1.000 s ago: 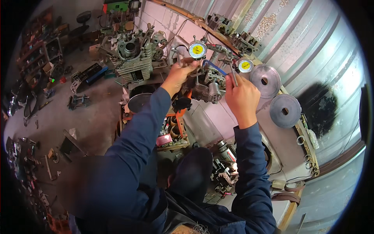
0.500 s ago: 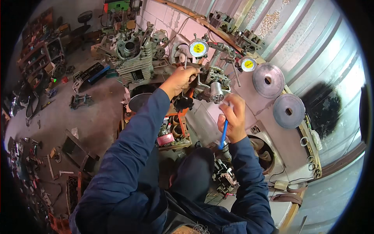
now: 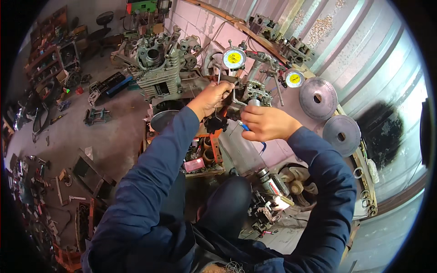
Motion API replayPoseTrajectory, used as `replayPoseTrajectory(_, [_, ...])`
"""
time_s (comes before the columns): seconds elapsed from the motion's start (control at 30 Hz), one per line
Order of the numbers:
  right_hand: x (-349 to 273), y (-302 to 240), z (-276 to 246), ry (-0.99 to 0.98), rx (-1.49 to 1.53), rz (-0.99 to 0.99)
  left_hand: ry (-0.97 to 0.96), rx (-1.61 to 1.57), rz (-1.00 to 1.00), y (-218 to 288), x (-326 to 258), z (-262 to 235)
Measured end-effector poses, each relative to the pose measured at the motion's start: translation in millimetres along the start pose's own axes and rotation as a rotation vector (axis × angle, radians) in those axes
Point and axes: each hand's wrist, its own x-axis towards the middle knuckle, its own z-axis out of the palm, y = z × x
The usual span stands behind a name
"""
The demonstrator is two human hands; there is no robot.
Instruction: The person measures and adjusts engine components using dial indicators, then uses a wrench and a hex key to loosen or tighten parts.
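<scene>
My left hand (image 3: 215,98) is closed round a thin metal rod (image 3: 219,73) that runs upright through the fist, beside a clamped metal assembly (image 3: 256,91). A dial gauge (image 3: 234,58) with a yellow centre stands just above this hand. My right hand (image 3: 268,122), fingers curled, grips a slim blue tool (image 3: 245,127) with a light tip. It is right in front of the assembly and covers most of the metal cylinder at its front. A second dial gauge (image 3: 294,78) sits to the right of the assembly.
Two toothed metal discs (image 3: 317,97) lie at the right of the bench. A finned engine block (image 3: 157,82) stands at the far left of my hands. Below, an orange box (image 3: 215,150) holds parts and a pink pack. A spray can (image 3: 274,186) stands near my knee.
My right hand has moved up and left, turning palm down, and now hides the cylinder. The blue tool has swung with it. My left hand stays on the rod.
</scene>
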Motion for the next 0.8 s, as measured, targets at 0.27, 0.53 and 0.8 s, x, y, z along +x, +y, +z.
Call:
replayPoseTrajectory(0.27, [13, 11, 23, 0.149, 0.232, 0.02, 0.006, 0.037, 0.022, -3, -2, 1])
replayPoseTrajectory(0.53, [7, -15, 32, 0.492, 0.284, 0.349, -0.024, -0.01, 0.01, -5, -2, 1])
replayPoseTrajectory(0.8, [29, 16, 7, -0.051, 0.24, -0.005, -0.039, -0.001, 0.044, -12, 9, -11])
